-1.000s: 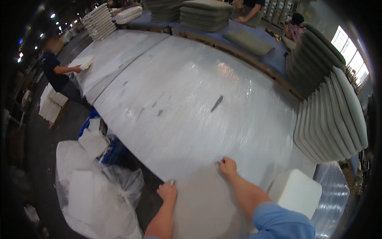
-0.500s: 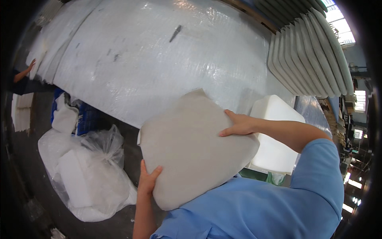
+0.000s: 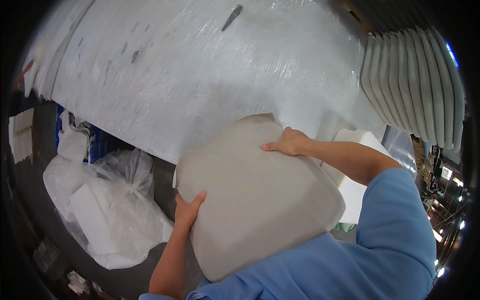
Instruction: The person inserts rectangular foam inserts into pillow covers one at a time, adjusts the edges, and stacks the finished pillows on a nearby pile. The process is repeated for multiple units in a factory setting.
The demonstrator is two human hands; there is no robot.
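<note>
A broad, beige-grey fabric-covered cushion (image 3: 260, 200) with rounded corners lies flat in front of my body, its near edge against my blue shirt. On its left edge sits my left hand (image 3: 189, 210), thumb on top and fingers hidden beneath. My right hand (image 3: 290, 142) grips the far right edge the same way, near the far corner. A small flap of cloth sticks out at the cushion's left corner. The far part of the cushion rests over the edge of a large table (image 3: 165, 75) wrapped in clear plastic film.
A row of similar grey cushions (image 3: 415, 85) stands on edge at the far right. A white foam block (image 3: 352, 195) is beside my right arm. On the floor at the left are clear bags of white foam (image 3: 110, 215) and a blue crate (image 3: 102, 142). Another person's arm shows at the far left.
My right hand has slid toward the far corner of the cushion. The cushion's right side has swung nearer to me, covering more of the foam block. The view has shifted a little.
</note>
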